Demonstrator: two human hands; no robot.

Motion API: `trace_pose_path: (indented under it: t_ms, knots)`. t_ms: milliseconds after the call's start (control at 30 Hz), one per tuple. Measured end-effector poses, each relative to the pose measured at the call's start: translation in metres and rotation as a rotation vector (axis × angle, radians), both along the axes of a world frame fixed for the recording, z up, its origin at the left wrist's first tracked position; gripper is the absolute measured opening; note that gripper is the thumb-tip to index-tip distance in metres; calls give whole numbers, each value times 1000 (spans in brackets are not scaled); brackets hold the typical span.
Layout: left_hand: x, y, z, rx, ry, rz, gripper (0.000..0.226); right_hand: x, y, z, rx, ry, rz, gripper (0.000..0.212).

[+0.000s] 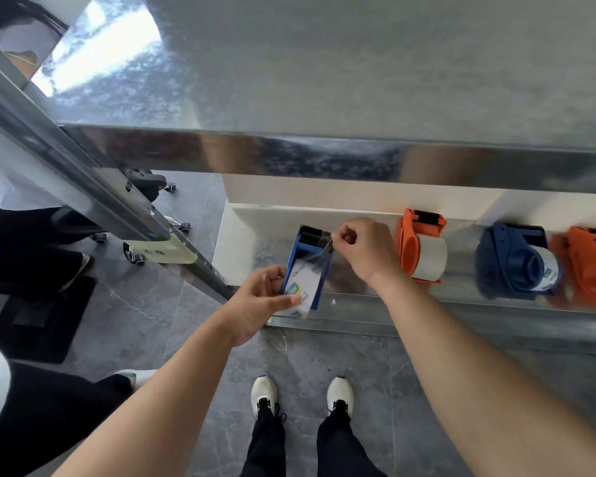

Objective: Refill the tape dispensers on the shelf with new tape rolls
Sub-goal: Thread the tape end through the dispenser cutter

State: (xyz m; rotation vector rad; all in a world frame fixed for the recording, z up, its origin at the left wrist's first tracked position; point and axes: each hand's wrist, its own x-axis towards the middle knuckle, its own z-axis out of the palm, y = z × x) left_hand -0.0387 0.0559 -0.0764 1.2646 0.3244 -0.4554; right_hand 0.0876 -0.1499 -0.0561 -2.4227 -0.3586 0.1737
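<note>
The fingers [272, 275] of my left hand [255, 301] are curled round the near end of the blue dispenser [301, 251], with the thumb lying across the white label of the tape roll [305, 282] seated in it. The fingertips of my right hand [367, 251] are pinched shut on a clear tape strip [320, 251] that stretches from the roll up toward the cutter. Nearest to me is a grey stone-tile floor [324, 352], and my two white shoes [264, 390] stand on it. Just beyond them runs the front lip of a galvanised metal shelf [427, 327]. The blue dispenser sits near that shelf's left end, its roll end overhanging the lip. Its long axis runs away from me, leaning slightly right, and the toothed cutter end points at the white back wall [324, 194]. Further right on the same shelf lie an orange dispenser [415, 242], a dark blue dispenser [510, 259] and a second orange dispenser [592, 266], each on its side. To the left a metal post [83, 187] slants across in front of chair casters [138, 258]. An upper shelf [324, 156] of the same mottled metal covers the far view.
</note>
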Motion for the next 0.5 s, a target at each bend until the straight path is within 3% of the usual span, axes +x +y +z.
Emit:
trace_pose_path:
  t_ms: [167, 267, 400, 500]
  knots:
    - [1, -2, 0, 43, 10, -22, 48, 6, 7, 0, 49, -8, 18, 23]
    - [7, -12, 4, 147, 44, 104, 35, 14, 12, 3, 105, 5, -20, 22]
    - [11, -24, 8, 223, 71, 237, 39, 21, 16, 8, 78, 114, 12, 19]
    - [14, -27, 8, 255, 68, 248, 28, 27, 18, 11, 98, 235, 21, 17]
